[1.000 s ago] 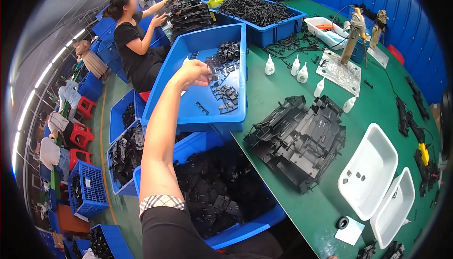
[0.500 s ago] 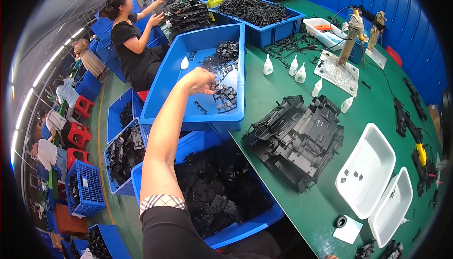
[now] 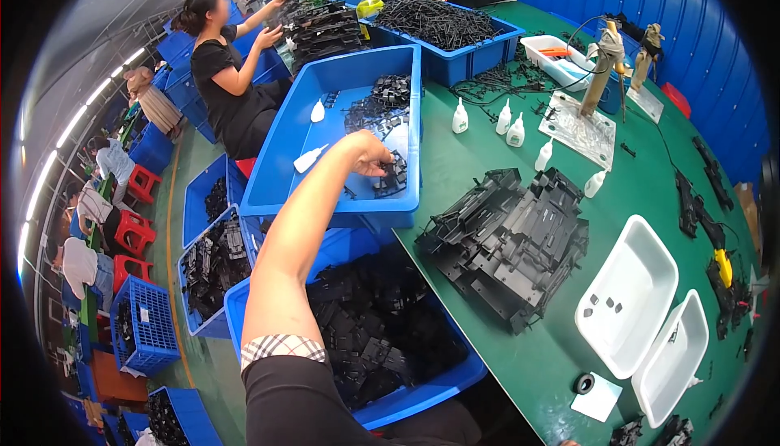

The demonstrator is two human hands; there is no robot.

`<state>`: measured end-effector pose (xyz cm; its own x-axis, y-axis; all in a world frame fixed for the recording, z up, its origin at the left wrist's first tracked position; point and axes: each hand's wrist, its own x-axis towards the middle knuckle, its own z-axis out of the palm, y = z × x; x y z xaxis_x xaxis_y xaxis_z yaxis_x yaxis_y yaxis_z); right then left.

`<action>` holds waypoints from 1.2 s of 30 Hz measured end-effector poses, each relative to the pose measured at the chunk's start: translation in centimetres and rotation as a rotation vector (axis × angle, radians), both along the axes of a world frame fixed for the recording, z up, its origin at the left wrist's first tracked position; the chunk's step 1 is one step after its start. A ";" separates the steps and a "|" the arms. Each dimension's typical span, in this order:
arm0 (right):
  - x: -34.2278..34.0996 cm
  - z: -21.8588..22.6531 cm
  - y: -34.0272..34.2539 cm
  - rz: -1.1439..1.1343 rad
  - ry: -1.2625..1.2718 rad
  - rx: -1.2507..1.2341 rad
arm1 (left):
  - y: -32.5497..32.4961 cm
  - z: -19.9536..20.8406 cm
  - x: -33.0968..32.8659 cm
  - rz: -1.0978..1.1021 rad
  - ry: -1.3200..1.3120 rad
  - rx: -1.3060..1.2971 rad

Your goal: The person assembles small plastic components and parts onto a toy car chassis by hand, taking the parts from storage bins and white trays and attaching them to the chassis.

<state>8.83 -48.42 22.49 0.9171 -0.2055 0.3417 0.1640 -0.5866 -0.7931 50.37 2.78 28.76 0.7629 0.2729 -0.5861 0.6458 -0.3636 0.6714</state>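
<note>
My left hand (image 3: 367, 153) reaches into a large blue bin (image 3: 280, 113), its forearm coming up from the lower edge. Its fingers are bent down and drawn together at a pile of small black plastic parts (image 3: 391, 178); whatever they pinch is hidden. More small black parts (image 3: 390, 93) lie toward the bin's far end. Two white dropper bottles rest in it: one (image 3: 318, 110) near the far left wall, another (image 3: 307, 160) beside my forearm. Only a sliver of my right hand (image 3: 570, 443) shows at the bottom edge, its fingers out of sight.
A stack of black plastic frames (image 3: 516, 239) lies on the green table (image 3: 520, 365), near several dropper bottles (image 3: 515, 131) and two white trays (image 3: 630, 283). Below sits a blue bin of black parts (image 3: 374, 332). A co-worker (image 3: 231, 72) sits at far left.
My left hand has moved right and slightly down inside the bin, and its fingers have drawn together. The dropper bottle beside my forearm has come into sight.
</note>
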 end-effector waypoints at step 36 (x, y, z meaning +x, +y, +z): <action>4.2 9.0 6.4 0.257 -0.132 0.407 | -27.5 0.7 -29.0 -0.267 -0.662 -0.902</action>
<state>13.02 -42.01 31.51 0.9099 -0.1195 0.3973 0.3770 -0.1615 -0.9120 21.37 -24.68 29.46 0.9644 -0.2592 0.0516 0.0439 0.3497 0.9358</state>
